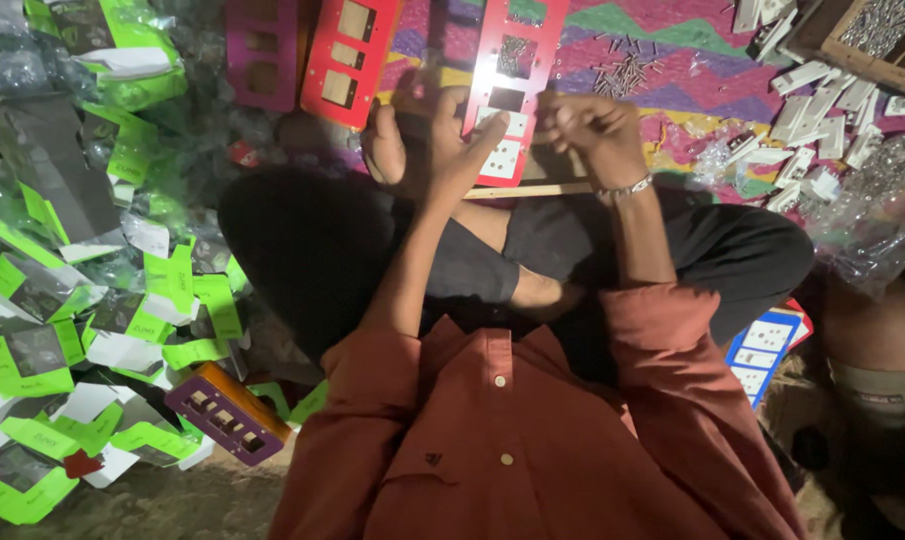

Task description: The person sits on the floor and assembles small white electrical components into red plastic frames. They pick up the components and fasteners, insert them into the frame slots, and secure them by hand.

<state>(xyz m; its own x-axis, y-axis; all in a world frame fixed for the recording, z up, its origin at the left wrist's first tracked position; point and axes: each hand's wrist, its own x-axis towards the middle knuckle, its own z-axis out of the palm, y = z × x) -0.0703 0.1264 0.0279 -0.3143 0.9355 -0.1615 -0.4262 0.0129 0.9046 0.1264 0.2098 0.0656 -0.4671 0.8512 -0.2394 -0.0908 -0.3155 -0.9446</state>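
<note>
While both hands grip, flat red plate (512, 75), rectangular cutouts

We look down on a small floor workshop for assembling electrical switch plates. A patterned mat (672, 40) serves as the work surface, strewn with loose screws (622, 72) and white switch parts (822, 110). Red punched plates (350, 50) lie beside us, a wooden box of screws (877, 30) sits at the corner, and green-and-clear packaging sleeves (72, 300) pile up nearby.
</note>
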